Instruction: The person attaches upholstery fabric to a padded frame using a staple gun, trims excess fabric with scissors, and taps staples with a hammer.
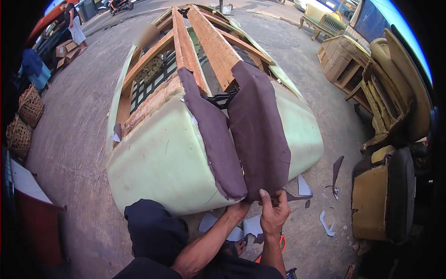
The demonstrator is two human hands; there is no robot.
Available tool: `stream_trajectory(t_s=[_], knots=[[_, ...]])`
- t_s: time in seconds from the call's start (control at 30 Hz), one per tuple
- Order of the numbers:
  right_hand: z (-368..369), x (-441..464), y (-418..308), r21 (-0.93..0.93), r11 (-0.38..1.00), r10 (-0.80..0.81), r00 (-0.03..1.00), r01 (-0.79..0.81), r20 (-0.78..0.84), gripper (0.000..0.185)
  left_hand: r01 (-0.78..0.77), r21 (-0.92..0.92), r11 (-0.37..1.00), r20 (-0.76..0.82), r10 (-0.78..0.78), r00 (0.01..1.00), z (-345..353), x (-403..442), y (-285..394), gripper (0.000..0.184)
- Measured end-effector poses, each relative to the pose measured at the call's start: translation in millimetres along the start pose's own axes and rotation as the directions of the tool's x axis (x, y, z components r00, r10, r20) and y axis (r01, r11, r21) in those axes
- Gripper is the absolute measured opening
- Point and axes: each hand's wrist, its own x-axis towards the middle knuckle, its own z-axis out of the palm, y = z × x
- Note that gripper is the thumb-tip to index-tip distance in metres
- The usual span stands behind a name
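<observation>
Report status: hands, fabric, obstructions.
Right hand pinching lower edge of purple fabric. Left hand at same edge, fingers hidden. Fabric over sofa-frame end. Offcuts on ground below, not blocking.

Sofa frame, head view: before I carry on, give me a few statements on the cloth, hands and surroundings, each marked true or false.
1. The right hand pinches the lower edge of the purple cloth. True.
2. The purple cloth covers all of the green foam. False: foam is bare on both sides of it.
3. Bare wooden beams show beyond the purple cloth. True.
4. The left hand rests on the wooden beams. False: it is at the bottom end of the cloth, partly hidden.
5. The woven baskets are on the left of the view. True.
</observation>
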Motion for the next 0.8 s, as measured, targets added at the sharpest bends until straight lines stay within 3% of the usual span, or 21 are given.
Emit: stream_trajectory(t_s=[0.03, 0.1, 0.13, 0.2, 0.27, 0.33, 0.4, 0.5, 0.8], knots=[[0.4, 1.5, 0.8, 0.004, 1.000, 0.000, 1.000, 0.000, 0.004, 0.028, -0.004, -0.007, 1.000, 0.000, 0.004, 1.000, 3.9, -1.3, 0.0, 0.042], [-0.3, 1.5, 2.3, 0.016, 1.000, -0.006, 1.000, 0.005, 0.015, 0.026, 0.095, 0.024, 0.995, -0.284, -0.084, 0.955, 12.5, -3.6, 1.3, 0.034], [-4.0, -2.4, 4.2, 0.024, 1.000, -0.003, 1.000, 0.003, 0.021, 0.024, 0.094, 0.068, 0.993, -0.337, -0.066, 0.939, 10.8, -0.7, 7.9, 0.034], [-23.4, -22.0, 21.3, -0.073, 0.997, 0.014, 1.000, -0.015, -0.012, 0.023, 0.037, 0.200, 0.979, -0.340, 0.034, 0.940, 8.1, -0.6, 27.3, 0.033], [-63.6, -57.1, 56.0, -0.302, 0.947, 0.110, 0.994, -0.110, -0.016, 0.025, -0.011, 0.323, 0.946, -0.324, 0.121, 0.938, 4.8, -8.9, 34.0, 0.033], [-112.3, -109.6, 115.9, -0.536, 0.826, 0.161, 0.984, -0.175, -0.073, 0.030, -0.037, 0.418, 0.908, -0.315, 0.182, 0.932, 4.2, -14.0, 34.5, 0.033], [-136.9, -144.9, 152.5, -0.650, 0.695, 0.298, 0.946, -0.309, -0.131, 0.029, -0.042, 0.548, 0.835, -0.303, 0.245, 0.921, 0.3, -20.2, 31.1, 0.032], [-148.0, -176.4, 183.7, -0.681, 0.592, 0.443, 0.880, -0.430, -0.170, 0.027, -0.042, 0.692, 0.720, -0.274, 0.316, 0.908, -7.7, -27.5, 25.2, 0.032], [-138.7, -165.4, 182.2, -0.642, 0.626, 0.489, 0.864, -0.444, -0.120, 0.024, 0.029, 0.850, 0.525, -0.264, 0.378, 0.888, -5.1, -38.3, 18.7, 0.031]])
